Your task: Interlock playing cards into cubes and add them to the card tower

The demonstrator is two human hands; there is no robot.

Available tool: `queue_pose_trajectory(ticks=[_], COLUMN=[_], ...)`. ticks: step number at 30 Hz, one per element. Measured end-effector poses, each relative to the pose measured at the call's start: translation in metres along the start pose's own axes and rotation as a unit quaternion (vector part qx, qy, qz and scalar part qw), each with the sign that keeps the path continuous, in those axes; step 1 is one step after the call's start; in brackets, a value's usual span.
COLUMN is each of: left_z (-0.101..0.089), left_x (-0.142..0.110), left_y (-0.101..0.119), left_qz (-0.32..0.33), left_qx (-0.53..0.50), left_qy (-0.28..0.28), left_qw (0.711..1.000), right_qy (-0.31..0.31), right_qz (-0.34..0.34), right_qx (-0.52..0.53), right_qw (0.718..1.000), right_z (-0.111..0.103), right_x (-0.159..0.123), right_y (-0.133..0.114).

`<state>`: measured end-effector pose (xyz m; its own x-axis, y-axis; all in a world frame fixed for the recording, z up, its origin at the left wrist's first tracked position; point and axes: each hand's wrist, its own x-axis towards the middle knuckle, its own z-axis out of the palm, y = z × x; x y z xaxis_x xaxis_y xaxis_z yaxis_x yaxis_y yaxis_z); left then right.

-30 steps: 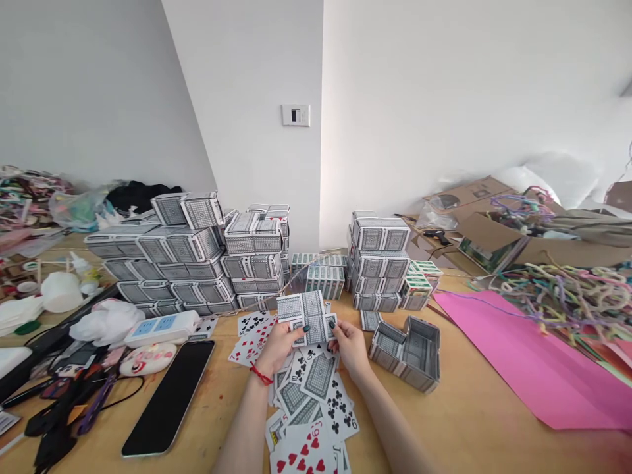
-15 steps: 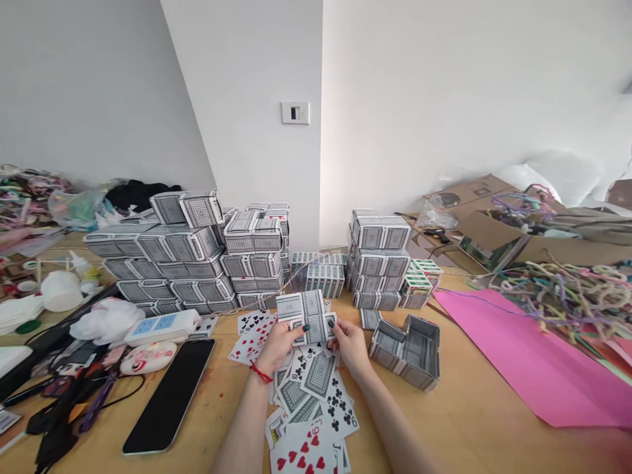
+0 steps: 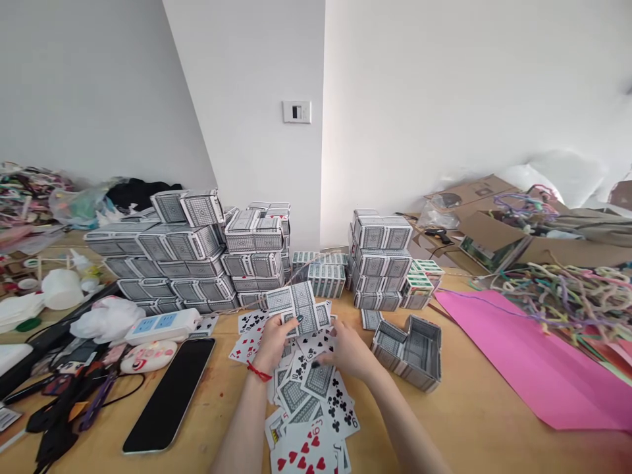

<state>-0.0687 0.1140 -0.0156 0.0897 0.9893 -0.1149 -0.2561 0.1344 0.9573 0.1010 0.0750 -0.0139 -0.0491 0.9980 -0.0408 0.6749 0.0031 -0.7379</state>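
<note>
My left hand [image 3: 272, 343], with a red string round its wrist, grips a piece of joined playing cards [image 3: 302, 301], grey patterned backs showing and the thumb on top. To the right, my right hand [image 3: 349, 349] hovers over the loose playing cards [image 3: 301, 454], fingers apart and holding nothing. Those cards lie in a heap, some face up and some face down. Beside my right hand sits an open-topped box made of cards [image 3: 412, 362], and behind it lies a small folded card piece [image 3: 370, 319].
Stacks of card blocks [image 3: 192, 243] rise at the back left, with another stack [image 3: 382, 263] right of centre. A black phone [image 3: 170, 398], a white power strip [image 3: 165, 326] and tools lie left. Pink paper [image 3: 533, 368], pipe cleaners [image 3: 567, 296] and cardboard boxes [image 3: 486, 237] fill the right.
My right hand has let go of the joined cards and moved down over the heap, its fingers spreading. The left hand has shifted slightly left and tilted the piece.
</note>
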Motion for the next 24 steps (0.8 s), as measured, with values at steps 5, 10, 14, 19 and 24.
queue_pose_trajectory(ticks=[5, 10, 14, 19, 24], left_z=[-0.003, -0.004, -0.003, -0.004, 0.000], left_x=[0.005, 0.005, 0.002, -0.001, -0.002], left_y=[-0.006, -0.008, -0.004, -0.001, 0.002], left_qz=[-0.008, -0.001, -0.003, -0.006, -0.009], left_qx=[0.001, -0.030, -0.045, -0.048, -0.035], left_qy=[0.021, 0.010, -0.001, -0.029, -0.023], left_qw=[1.000, 0.999, 0.999, 0.998, 0.999], right_qy=[-0.039, -0.064, -0.029, 0.051, 0.029], right_qz=[0.024, 0.031, 0.031, 0.044, 0.076], right_qx=[-0.182, -0.163, -0.147, -0.180, -0.142], right_qw=[0.982, 0.984, 0.988, 0.981, 0.987], right_z=[0.000, 0.005, 0.005, 0.007, 0.007], right_x=[-0.013, -0.010, -0.005, -0.002, 0.000], right_y=[-0.016, -0.011, -0.008, -0.004, 0.004])
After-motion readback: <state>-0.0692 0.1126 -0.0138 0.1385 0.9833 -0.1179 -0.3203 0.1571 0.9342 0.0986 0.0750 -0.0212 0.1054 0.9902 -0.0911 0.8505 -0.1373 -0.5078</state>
